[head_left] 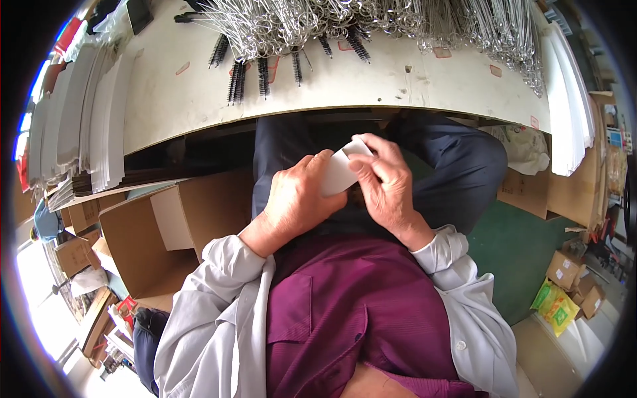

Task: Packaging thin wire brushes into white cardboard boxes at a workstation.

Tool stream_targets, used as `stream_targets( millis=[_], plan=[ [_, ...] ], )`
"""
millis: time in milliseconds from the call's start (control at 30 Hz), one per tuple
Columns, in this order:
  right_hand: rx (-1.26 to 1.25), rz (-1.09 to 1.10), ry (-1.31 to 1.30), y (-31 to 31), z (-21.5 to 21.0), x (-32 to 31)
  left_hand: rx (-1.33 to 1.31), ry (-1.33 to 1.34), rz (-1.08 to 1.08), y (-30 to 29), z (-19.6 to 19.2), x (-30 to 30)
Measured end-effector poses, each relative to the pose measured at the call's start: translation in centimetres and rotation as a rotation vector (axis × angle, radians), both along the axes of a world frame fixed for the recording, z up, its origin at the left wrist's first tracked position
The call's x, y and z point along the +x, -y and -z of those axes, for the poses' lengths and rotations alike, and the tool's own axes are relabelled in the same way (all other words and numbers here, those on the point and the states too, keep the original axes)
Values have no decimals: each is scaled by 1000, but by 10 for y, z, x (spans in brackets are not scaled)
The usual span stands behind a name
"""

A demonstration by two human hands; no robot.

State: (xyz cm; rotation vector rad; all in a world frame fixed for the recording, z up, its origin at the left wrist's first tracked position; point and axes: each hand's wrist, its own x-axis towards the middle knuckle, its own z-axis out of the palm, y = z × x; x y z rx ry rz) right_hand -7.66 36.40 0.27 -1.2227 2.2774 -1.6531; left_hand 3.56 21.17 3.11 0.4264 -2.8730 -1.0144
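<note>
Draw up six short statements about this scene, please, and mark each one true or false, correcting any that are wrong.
1. The left grip and the right grip are both on a small white box. True.
2. The looped metal wires lie on the floor. False: the looped metal wires lie on the white table.
3. Some black bristled ends point toward the table's near edge. True.
4. The large open cardboard box stands to the person's right. False: the large open cardboard box stands to the person's left.
5. The shirt is green. False: the shirt is dark purplish red.
6. A yellow-and-green package lies at the right of the view. True.
</note>
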Motion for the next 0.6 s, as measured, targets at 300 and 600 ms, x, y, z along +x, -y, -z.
stream_targets(
  millis=[300, 600],
  plan=[
    [92, -137, 359, -17, -6, 4, 164, -64, -52, 0, 9, -1],
    [62, -148, 574, -18, -8, 5, 298, -45, -40, -1, 10, 0]
  ],
)
